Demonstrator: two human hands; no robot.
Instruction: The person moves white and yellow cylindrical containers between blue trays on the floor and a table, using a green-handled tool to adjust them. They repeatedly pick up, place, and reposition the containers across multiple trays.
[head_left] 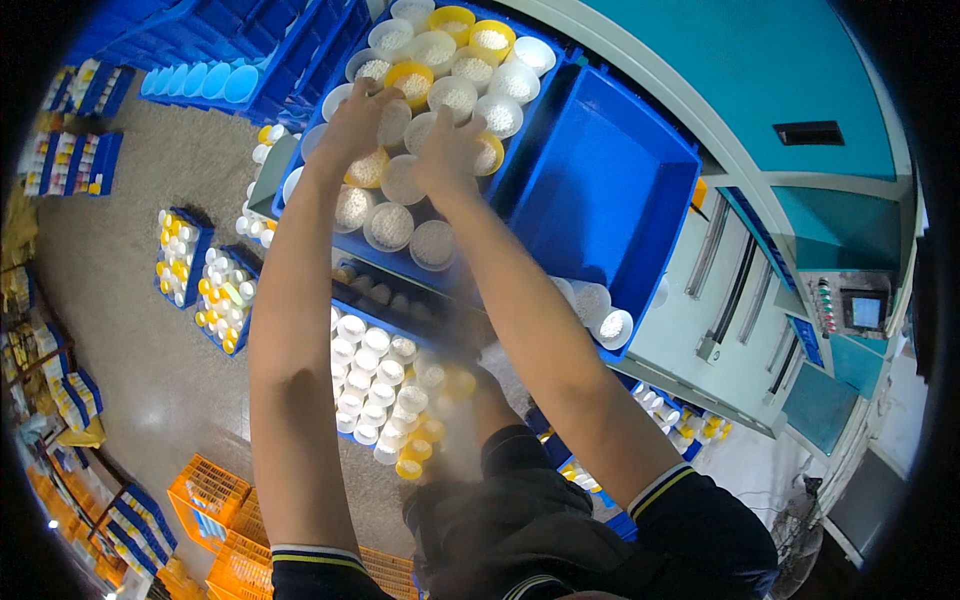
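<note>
Both my arms reach up over a blue tray (350,243) packed with white and yellow plastic cups full of white pellets. At the tray's left side, my left hand (352,128) has its fingers stretched apart over the cup rims, next to a yellow cup (411,82). Further right, my right hand (447,158) rests among the cups with fingers spread, touching or close to a white cup (402,180) and a yellow cup (489,154). The palms face down, so the undersides of my fingers are hidden.
A deep blue tray (600,170) stands to the right, with a few pellet cups (613,328) at its near corner. Below is a crate of white cups (370,375). A teal machine (740,80) lines the right; orange crates (205,490) sit lower left.
</note>
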